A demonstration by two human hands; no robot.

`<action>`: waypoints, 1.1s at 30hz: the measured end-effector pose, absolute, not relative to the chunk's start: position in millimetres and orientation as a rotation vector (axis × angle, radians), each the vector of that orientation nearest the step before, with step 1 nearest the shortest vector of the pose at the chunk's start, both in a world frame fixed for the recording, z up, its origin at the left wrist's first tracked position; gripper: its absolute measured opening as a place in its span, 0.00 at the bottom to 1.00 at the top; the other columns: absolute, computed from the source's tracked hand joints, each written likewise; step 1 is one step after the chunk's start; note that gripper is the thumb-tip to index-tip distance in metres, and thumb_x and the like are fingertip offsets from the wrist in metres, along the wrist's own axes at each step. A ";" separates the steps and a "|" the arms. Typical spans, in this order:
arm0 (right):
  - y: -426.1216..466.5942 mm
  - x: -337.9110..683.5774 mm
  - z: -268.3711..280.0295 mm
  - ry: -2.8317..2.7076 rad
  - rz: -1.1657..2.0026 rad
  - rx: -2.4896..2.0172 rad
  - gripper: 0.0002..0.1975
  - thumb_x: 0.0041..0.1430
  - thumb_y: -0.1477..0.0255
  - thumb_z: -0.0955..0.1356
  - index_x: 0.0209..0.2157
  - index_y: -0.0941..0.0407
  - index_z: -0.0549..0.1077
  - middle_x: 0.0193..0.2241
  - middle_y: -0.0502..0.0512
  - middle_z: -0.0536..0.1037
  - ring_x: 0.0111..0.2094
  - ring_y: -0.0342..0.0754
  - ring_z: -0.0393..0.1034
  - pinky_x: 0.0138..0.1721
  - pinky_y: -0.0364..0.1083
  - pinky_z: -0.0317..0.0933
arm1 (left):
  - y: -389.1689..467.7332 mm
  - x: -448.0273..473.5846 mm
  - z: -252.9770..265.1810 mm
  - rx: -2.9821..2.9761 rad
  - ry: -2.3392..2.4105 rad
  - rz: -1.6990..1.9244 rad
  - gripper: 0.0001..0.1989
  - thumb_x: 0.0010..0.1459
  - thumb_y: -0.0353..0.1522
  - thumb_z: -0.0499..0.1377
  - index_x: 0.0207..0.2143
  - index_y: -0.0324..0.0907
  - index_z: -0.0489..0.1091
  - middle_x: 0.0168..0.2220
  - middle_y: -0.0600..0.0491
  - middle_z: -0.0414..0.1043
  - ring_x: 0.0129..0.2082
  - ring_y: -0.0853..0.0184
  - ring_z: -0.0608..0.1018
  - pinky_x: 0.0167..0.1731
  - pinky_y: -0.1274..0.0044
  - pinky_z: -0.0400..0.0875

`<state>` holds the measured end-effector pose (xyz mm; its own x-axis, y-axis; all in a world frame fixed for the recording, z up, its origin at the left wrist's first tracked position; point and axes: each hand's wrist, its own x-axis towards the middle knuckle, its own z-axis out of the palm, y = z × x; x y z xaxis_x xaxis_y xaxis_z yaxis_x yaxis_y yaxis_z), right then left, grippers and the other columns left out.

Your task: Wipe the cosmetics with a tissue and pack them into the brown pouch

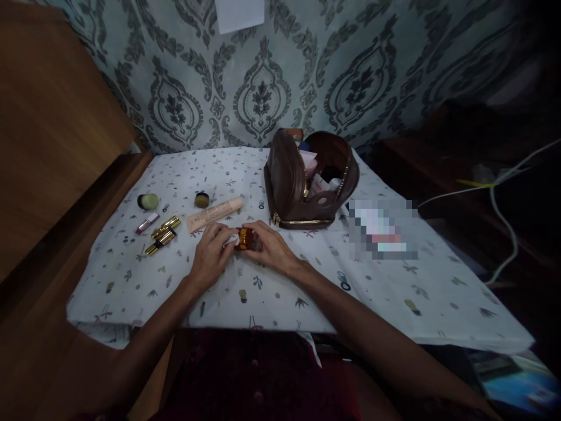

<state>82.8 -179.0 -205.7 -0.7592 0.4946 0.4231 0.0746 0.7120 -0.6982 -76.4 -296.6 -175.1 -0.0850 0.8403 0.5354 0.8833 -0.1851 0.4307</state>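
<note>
A small amber bottle (245, 238) with a gold band lies sideways between my hands, low over the table. My right hand (274, 250) closes around its right end. On the other side, my left hand (211, 250) pinches at a white part (232, 240), which may be a cap or a bit of tissue; the fingers hide most of it. Just beyond my left hand is a beige squeeze tube (215, 214). Behind my right hand stands a brown cosmetic bag (287, 202), unzipped, with cosmetics showing inside.
Left of the tube lie a small dark-topped jar (202, 200), a green jar (149, 202), a pink lip gloss tube (148, 223) and gold tubes (165, 228). A blurred-out item (383, 230) is at right. A patterned white cloth (280, 304) covers the table; cables (504, 181) hang beyond its right edge.
</note>
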 end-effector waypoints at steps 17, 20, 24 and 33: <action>-183.2 81.6 -208.8 -2.189 1.053 -0.448 0.23 0.51 0.74 0.73 0.50 0.55 0.70 0.41 0.56 0.73 0.37 0.50 0.71 0.41 0.49 0.68 | -301.0 -57.3 -170.4 -2.190 -1.758 -0.912 0.13 0.64 0.27 0.53 0.49 0.41 0.70 0.46 0.45 0.70 0.47 0.58 0.71 0.46 0.67 0.72; -182.7 82.8 -205.9 -2.219 1.035 -0.458 0.24 0.54 0.71 0.72 0.53 0.55 0.69 0.42 0.56 0.74 0.34 0.48 0.70 0.41 0.50 0.68 | -299.6 -64.5 -172.4 -2.168 -1.827 -0.973 0.12 0.65 0.28 0.53 0.50 0.42 0.70 0.44 0.46 0.70 0.46 0.59 0.71 0.47 0.66 0.71; -180.1 83.8 -204.8 -2.292 0.956 -0.460 0.26 0.56 0.68 0.72 0.56 0.53 0.67 0.43 0.56 0.73 0.37 0.49 0.69 0.43 0.52 0.67 | -298.6 -78.4 -177.6 -2.109 -1.961 -1.113 0.11 0.66 0.31 0.53 0.49 0.43 0.70 0.44 0.48 0.70 0.46 0.61 0.73 0.48 0.67 0.70; -178.9 84.5 -205.9 -2.290 0.988 -0.408 0.26 0.58 0.68 0.71 0.57 0.54 0.65 0.42 0.57 0.72 0.36 0.50 0.69 0.41 0.50 0.66 | -301.1 -70.9 -177.4 -2.096 -1.911 -1.089 0.12 0.67 0.31 0.53 0.50 0.41 0.69 0.44 0.47 0.69 0.46 0.60 0.72 0.47 0.68 0.69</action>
<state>84.5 -178.9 -205.9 -0.7701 0.4911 0.4071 0.0407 0.6747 -0.7370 -70.9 -301.1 -177.4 -0.0453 0.8283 0.5584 0.9025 -0.2058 0.3784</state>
